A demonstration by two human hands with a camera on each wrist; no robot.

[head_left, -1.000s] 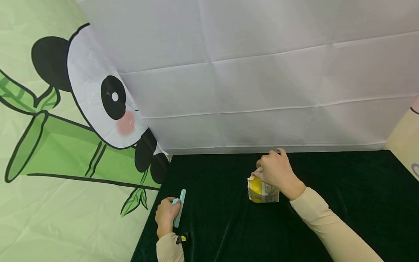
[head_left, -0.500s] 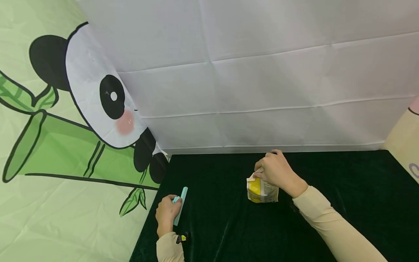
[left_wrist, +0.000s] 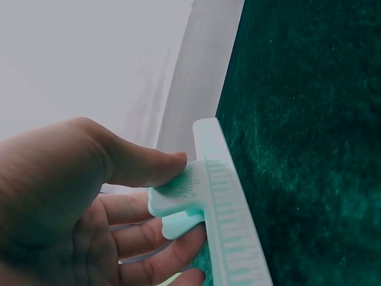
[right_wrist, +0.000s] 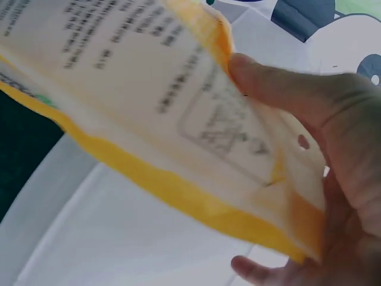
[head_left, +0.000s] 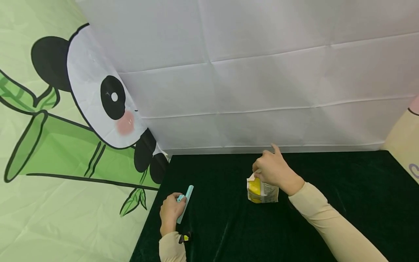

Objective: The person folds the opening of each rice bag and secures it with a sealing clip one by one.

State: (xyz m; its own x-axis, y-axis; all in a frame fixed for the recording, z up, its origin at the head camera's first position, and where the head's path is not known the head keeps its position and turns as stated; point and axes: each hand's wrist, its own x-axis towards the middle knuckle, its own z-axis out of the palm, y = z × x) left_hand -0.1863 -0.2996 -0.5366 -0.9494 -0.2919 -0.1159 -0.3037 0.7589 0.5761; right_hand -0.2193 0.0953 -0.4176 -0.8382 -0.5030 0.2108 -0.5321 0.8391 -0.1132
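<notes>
Partly, right hand (head_left: pixel 274 170) covers pouch (head_left: pixel 262 191) top.

The clip (head_left: pixel 185 202) is pale mint; the packet (head_left: pixel 261 191) yellow and white; the tablecloth (head_left: pixel 343 182) dark green.

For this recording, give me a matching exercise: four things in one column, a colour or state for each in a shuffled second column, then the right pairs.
Things:
1. clip
2. bag
3. table cloth
4. back wall sheet

Colours or states:
A. dark green, covers the table
B. yellow and white, pinched at the top by the right hand
C. plain white with creases
D. pale mint green, held by the left hand

Pairs: 1-D, 2-B, 3-A, 4-C
</notes>
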